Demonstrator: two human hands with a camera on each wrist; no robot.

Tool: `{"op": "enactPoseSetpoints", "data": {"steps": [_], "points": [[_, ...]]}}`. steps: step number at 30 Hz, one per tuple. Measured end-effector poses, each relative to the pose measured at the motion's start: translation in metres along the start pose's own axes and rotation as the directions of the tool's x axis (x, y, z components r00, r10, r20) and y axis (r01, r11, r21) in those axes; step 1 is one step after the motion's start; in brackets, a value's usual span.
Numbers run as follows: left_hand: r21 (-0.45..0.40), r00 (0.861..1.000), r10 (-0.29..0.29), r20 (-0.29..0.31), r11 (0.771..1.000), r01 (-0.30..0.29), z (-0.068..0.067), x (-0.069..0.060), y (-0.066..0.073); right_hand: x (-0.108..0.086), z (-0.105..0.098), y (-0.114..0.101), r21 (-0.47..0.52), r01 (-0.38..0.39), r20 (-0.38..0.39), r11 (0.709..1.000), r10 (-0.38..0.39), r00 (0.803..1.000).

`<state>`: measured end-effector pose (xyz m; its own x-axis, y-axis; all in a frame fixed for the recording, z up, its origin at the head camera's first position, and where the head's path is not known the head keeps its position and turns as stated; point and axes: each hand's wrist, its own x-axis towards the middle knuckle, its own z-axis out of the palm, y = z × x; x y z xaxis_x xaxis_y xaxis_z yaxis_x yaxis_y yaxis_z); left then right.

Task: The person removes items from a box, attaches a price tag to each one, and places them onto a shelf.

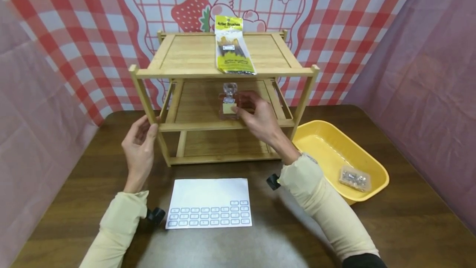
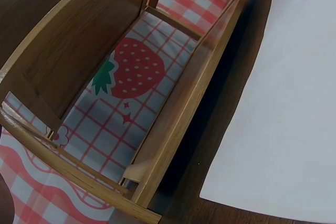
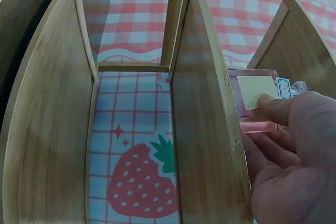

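My right hand (image 1: 260,121) grips a clear glass perfume bottle (image 3: 253,85) with a pale yellow label, thumb on the label. In the head view the perfume bottle stands upright at the middle tier of a wooden shelf rack (image 1: 193,126); whether its base touches the board I cannot tell. My left hand (image 1: 139,148) holds the rack's left front post, thumb in front and fingers partly behind it. Only a sliver of that hand shows at the left edge of the left wrist view.
A pack of artist brushes (image 1: 235,59) lies on the rack's top tier, overlapping its front rail. To the right, a yellow basin (image 1: 316,144) contains a small clear box (image 1: 355,178). A white sheet with printed labels (image 1: 210,193) lies before the rack. Patterned cloth hangs behind.
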<state>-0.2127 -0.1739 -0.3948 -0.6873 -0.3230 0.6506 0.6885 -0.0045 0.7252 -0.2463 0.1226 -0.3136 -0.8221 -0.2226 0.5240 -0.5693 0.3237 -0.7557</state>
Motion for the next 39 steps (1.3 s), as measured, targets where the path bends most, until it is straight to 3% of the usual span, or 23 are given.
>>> {"op": "enactPoseSetpoints", "data": {"steps": [8, 39], "points": [[0.046, 1.000, 0.005, 0.005, 0.999, -0.005, -0.0005, 0.0003, 0.0023, 0.0030, 0.0030, -0.0014, -0.007, -0.007, 0.020, 1.000, 0.007, 1.000], [0.044, 1.000, -0.004, 0.009, 0.999, 0.004, -0.0007, 0.0008, 0.0018, 0.0037, 0.0043, -0.0004, -0.110, -0.021, 0.019, 0.994, 0.023, 1.000]]}}
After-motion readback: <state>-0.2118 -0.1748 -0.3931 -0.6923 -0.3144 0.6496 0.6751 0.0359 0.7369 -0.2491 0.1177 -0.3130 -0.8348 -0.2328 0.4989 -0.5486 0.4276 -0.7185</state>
